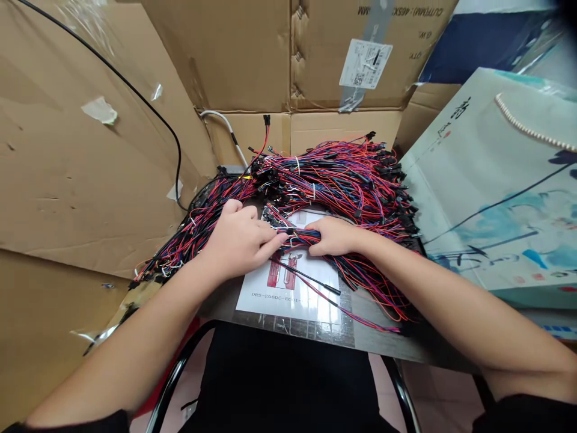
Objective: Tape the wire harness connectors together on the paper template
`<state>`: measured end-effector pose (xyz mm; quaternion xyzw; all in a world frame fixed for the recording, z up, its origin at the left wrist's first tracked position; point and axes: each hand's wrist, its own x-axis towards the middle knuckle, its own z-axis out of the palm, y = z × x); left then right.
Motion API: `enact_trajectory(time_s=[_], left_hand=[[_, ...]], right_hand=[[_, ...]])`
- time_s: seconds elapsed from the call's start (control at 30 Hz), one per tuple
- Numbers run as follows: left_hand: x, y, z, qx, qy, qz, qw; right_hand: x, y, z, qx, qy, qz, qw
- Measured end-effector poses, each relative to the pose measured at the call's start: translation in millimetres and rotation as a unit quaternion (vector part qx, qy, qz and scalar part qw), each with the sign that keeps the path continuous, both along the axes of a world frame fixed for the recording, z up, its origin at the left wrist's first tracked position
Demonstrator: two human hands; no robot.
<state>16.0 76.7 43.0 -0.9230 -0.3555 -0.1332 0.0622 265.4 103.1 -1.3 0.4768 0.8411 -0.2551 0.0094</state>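
A bundle of red, blue and black wires (pixel 301 238) lies across a printed sheet (pixel 265 300) on the table. My right hand (pixel 336 236) is wrapped round the bundle near its middle. At the bundle's left end my left hand (pixel 246 239) is closed, thumb pointing right along the wires; its fingertips are partly hidden. A white tie shows between the hands. Below them a few loose leads (pixel 336 291), one with a black tip, stretch toward the front right.
Tied bundles of similar wires (pixel 342 174) are piled behind my hands. More wires (pixel 184 240) heap on the left. Cardboard walls (pixel 234 54) enclose the back and left. A pale paper bag (pixel 487 180) stands at right. A black cable (pixel 148 102) hangs at left.
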Motion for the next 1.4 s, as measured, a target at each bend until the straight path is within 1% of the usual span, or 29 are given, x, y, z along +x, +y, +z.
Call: enact_trajectory(time_s=[0.07,0.13,0.17,0.2,0.23,0.3,0.37,0.43,0.53,0.63,0.73,0.8,0.87,0.97,1.03,1.13,1.27,1.4], left_hand=[[-1.3,13.0,4.4,-0.077,-0.049,0.023,0.996],[2.7,26.5,5.4,-0.148,-0.104,0.041,0.983],[5.9,33.0,4.8,-0.171,-0.126,0.047,0.976],[9.1,39.3,3.7,-0.182,-0.140,0.053,0.972],[12.1,45.4,2.2,-0.176,-0.143,0.060,0.972],[15.8,56.8,-2.3,-0.139,-0.130,0.067,0.980],[15.8,66.8,-7.8,-0.113,-0.106,0.058,0.986],[12.8,74.2,-13.4,-0.131,-0.094,0.040,0.986],[6.6,78.4,-19.1,-0.188,-0.105,0.022,0.976],[0.0,76.1,-19.7,-0.224,-0.108,0.013,0.968],[-9.4,72.1,-15.4,-0.264,-0.115,0.007,0.958],[-17.6,69.6,-11.3,-0.282,-0.140,-0.010,0.949],[-26.0,66.7,-8.3,-0.276,-0.165,-0.037,0.946],[-35.4,59.0,-9.6,-0.237,-0.171,-0.057,0.954],[-38.1,50.4,-13.8,-0.201,-0.155,-0.062,0.965],[-36.2,33.1,-20.2,-0.154,-0.121,-0.085,0.977],[-27.5,9.5,-21.3,-0.140,-0.095,-0.090,0.982],[-26.1,-2.5,-19.3,-0.129,-0.091,-0.083,0.984]], right_hand=[[-4.0,-6.7,0.8,0.036,-0.025,-0.002,0.999],[-7.6,-12.6,0.2,0.078,-0.062,-0.009,0.995],[-9.3,-15.2,-0.4,0.099,-0.082,-0.008,0.992],[-10.8,-17.6,-1.2,0.121,-0.100,-0.003,0.988],[-12.2,-19.7,-2.0,0.142,-0.116,0.006,0.983],[-14.5,-23.3,-3.6,0.180,-0.131,0.027,0.975],[-15.9,-26.5,-4.9,0.205,-0.135,0.040,0.969],[-16.7,-29.7,-5.9,0.220,-0.140,0.046,0.964],[-17.4,-34.7,-6.3,0.236,-0.146,0.056,0.959],[-18.2,-39.8,-6.1,0.250,-0.144,0.056,0.956],[-17.6,-44.1,-5.2,0.266,-0.147,0.038,0.952],[-15.6,-45.9,-4.0,0.279,-0.143,0.020,0.949],[-12.2,-46.1,-2.4,0.292,-0.132,0.011,0.947],[-6.2,-41.3,0.0,0.292,-0.119,0.002,0.949],[-2.7,-34.6,1.1,0.271,-0.114,-0.022,0.956],[1.0,-22.2,1.5,0.214,-0.086,-0.063,0.971],[3.3,-8.6,0.5,0.120,-0.022,-0.085,0.989],[5.3,-0.2,0.9,0.071,0.018,-0.085,0.994]])
